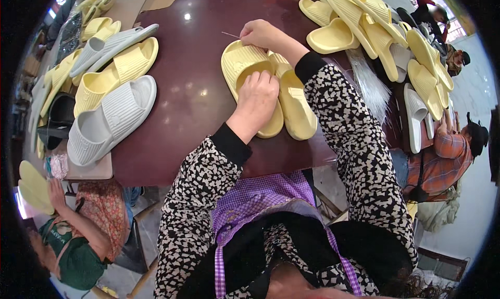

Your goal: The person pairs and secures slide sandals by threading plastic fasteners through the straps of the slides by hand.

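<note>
Slippers (297, 106), pale yellow, ribbed straps, paired mid-table (182, 127)! Left hand (260, 96) grips the left strap (237, 62), partly hiding it; right hand (263, 34) pinches a thin strand (229, 34). Grey-and-yellow row (120, 114) table-left; yellow heap (383, 44), clear strips (371, 85) table-right.

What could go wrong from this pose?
- The thin strand at the right hand is fine and pale, so it might slip or be lost from sight.
- The left hand is on the left yellow slipper; a sideways push might nudge the right yellow slipper close beside it.
- Slippers in the heap overlap at odd angles; a knock from the right arm might make some slide.
</note>
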A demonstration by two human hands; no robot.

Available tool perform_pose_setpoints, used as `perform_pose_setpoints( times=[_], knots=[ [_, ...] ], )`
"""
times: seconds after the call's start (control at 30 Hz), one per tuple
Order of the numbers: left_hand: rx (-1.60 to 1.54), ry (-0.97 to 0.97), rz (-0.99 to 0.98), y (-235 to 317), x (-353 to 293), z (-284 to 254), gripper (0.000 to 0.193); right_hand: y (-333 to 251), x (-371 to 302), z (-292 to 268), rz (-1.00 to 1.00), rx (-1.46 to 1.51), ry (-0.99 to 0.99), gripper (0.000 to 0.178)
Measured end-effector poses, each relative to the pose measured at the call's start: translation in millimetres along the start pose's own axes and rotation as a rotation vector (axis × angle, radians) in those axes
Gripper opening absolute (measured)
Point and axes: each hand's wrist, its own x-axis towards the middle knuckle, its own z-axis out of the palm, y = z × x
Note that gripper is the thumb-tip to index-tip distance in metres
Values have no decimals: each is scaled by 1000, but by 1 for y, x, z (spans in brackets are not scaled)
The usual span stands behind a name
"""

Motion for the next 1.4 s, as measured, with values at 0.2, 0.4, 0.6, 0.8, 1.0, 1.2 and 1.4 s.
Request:
perform_pose_setpoints(
  times=[0.2, 0.4, 0.6, 0.8, 1.0, 1.2, 1.4],
  knots=[
    [-153, 61, -77, 5, 10, -8, 12, -2, -7, 8, 11, 307, 144, 15],
    [-251, 411, -185, -24, 23, -29, 24, 1, -64, 4, -127, 631, 169, 8],
    [-991, 38, -684, -32, 25, -27, 23, 1, -109, 18, -235, 629, 289, 5],
    [-1077, -61, -705, -26, 24, -21, 20, 6, -125, 24, -267, 670, 329, 6],
    [-1186, -68, -719, -18, 23, -20, 17, 8, -132, 22, -270, 673, 321, 6],
    [-1140, -14, -788, -13, 21, -23, 13, 15, -143, 10, -311, 633, 403, 7],
    [-1258, 45, -788, -7, 21, -27, 15, 19, -160, 0, -326, 384, 526, 7]
  ],
)
